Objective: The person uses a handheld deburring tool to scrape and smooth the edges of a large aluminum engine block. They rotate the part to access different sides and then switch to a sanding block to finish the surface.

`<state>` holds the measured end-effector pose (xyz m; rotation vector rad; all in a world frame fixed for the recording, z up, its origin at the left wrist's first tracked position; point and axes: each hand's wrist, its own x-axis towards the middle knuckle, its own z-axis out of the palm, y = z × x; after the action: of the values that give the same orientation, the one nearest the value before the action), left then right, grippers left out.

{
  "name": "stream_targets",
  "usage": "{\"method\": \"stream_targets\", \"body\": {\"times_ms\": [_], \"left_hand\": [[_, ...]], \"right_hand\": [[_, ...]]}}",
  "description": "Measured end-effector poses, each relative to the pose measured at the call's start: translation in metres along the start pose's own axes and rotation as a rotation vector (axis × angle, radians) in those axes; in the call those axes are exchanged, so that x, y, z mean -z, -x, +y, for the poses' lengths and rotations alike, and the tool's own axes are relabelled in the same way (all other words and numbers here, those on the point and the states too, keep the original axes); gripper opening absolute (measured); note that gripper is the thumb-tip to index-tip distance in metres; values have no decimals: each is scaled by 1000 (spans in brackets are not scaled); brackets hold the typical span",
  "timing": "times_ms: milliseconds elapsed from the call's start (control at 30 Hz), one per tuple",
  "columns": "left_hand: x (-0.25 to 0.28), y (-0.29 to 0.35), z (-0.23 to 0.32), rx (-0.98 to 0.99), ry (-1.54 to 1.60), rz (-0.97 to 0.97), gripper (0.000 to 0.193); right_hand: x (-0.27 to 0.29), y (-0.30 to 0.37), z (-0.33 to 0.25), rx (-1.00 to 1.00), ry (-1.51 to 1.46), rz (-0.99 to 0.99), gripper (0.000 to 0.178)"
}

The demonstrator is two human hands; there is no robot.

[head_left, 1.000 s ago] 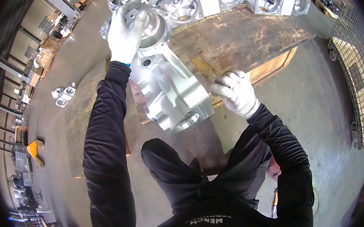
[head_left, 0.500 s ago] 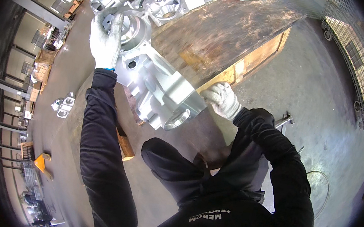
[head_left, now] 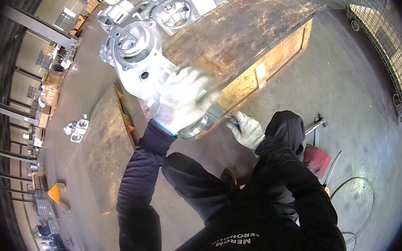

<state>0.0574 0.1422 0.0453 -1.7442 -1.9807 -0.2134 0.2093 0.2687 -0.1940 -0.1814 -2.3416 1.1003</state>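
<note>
A large silvery machined metal casting (head_left: 136, 73) lies at the near left end of the wooden bench, its round bored end pointing away from me. My left hand (head_left: 184, 97), in a white knit glove, is over the casting's near part, fingers stretched and blurred by motion; whether it presses on the metal is unclear. Just right of the casting's near end, my right hand (head_left: 248, 131), also gloved, is closed around a small blue thing (head_left: 234, 122). Only a bit of that blue thing shows at the fingertips, and its kind is hidden.
More metal castings (head_left: 175, 14) crowd the far left of the worn wooden bench (head_left: 233, 36). A wire-mesh cart (head_left: 387, 51) stands far right. By my right knee are a hammer (head_left: 318, 122), a red object (head_left: 316, 161) and a hose (head_left: 373, 195). A wooden board (head_left: 104, 150) lies left.
My left hand has come from the casting's far round end to its near part. My right hand has shifted slightly down and right, and something blue now shows at its fingertips. The view has shifted.
</note>
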Motion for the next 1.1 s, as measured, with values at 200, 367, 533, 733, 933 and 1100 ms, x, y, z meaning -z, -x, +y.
{"method": "stream_targets", "body": {"times_ms": [200, 367, 533, 733, 933, 1100], "left_hand": [[-7, -4, 3, 111, 96, 66, 16], [-9, -3, 6, 130, 99, 66, 15], [-10, -2, 1, 126, 136, 53, 15], [-8, -4, 2, 121, 147, 58, 14], [-8, -5, 2, 120, 183, 85, 13], [-11, -6, 4, 133, 180, 104, 15]], "right_hand": [[-36, -11, -1, -77, -128, 80, 33], [-62, -8, 0, -140, -170, 121, 29], [-72, -4, -2, -194, -202, 250, 27], [-73, -8, -2, -254, -193, 224, 27], [-79, -9, 1, -205, -159, 266, 31], [-91, -9, 2, -141, -76, 330, 39]]}}
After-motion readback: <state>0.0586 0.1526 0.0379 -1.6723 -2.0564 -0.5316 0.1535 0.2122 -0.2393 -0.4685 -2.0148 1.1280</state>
